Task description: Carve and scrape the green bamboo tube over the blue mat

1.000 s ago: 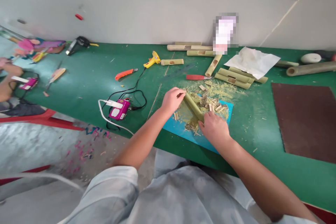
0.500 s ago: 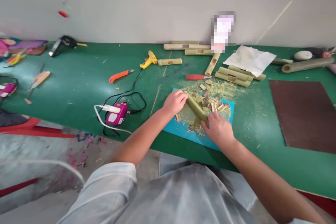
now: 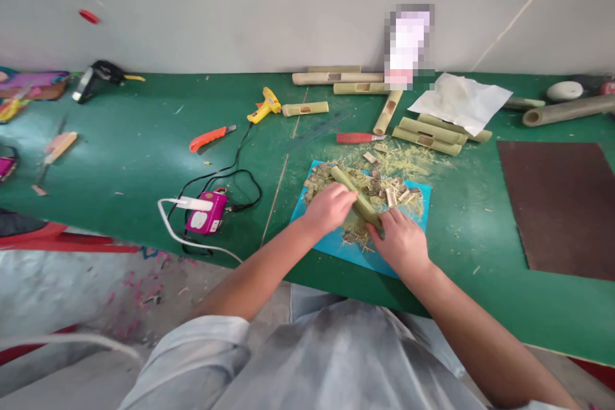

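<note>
A green bamboo tube (image 3: 366, 208) lies slantwise between my hands, its far end pointing away to the left. My left hand (image 3: 332, 206) is closed around the tube near its middle. At the near end, my right hand (image 3: 401, 238) grips it with the thumb along its side; the palm side of both hands is hidden. Under them is a blue mat (image 3: 331, 245) strewn with bamboo chips (image 3: 391, 197) and shavings. Just beyond the mat lies a red-handled carving knife (image 3: 360, 138) amid yellowish bamboo dust.
Several notched bamboo pieces (image 3: 427, 139) lie at the back, some beneath a white paper (image 3: 459, 101). To the left are a yellow glue gun (image 3: 264, 106), an orange utility knife (image 3: 211, 138) and a magenta power box (image 3: 206, 213) with cords. A brown sheet (image 3: 560, 208) lies at the right.
My left hand has slid from the tube's far end towards its middle, nearer my right hand, baring the far end. My right hand stays at the near end. The view has shifted slightly.
</note>
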Action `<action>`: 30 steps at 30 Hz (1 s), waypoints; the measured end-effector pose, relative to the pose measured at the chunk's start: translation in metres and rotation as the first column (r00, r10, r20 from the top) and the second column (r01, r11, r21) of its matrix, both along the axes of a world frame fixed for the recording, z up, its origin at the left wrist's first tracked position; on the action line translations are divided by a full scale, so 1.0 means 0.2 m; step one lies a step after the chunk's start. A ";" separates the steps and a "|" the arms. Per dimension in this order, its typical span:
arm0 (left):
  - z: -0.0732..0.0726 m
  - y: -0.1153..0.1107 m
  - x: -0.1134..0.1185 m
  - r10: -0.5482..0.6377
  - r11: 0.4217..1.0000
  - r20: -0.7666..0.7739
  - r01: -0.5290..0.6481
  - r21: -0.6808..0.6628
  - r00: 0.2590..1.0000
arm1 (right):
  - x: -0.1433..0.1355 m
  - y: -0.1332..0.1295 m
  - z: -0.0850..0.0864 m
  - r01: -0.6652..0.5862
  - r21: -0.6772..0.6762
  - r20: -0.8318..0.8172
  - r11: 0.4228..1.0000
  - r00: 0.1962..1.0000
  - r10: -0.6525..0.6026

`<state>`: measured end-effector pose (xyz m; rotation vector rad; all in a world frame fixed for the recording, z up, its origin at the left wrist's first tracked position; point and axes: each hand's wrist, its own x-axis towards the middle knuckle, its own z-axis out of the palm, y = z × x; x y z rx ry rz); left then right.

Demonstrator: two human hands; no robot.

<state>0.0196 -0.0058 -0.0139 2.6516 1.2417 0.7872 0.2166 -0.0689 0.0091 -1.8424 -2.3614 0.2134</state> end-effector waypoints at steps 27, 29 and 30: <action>0.07 -0.10 0.06 -0.104 0.994 -0.059 0.105 0.015 0.993 | 0.02 0.01 -0.03 0.045 -0.022 -0.076 0.999 0.996 -0.046; 0.08 -0.10 0.06 -0.063 0.997 -0.077 0.066 0.029 0.995 | 0.02 0.01 -0.03 0.044 -0.021 -0.074 0.999 0.996 -0.046; 0.08 -0.10 0.06 -0.085 0.996 -0.090 0.088 0.027 0.992 | 0.02 0.01 -0.02 0.040 -0.022 -0.073 0.999 0.996 -0.041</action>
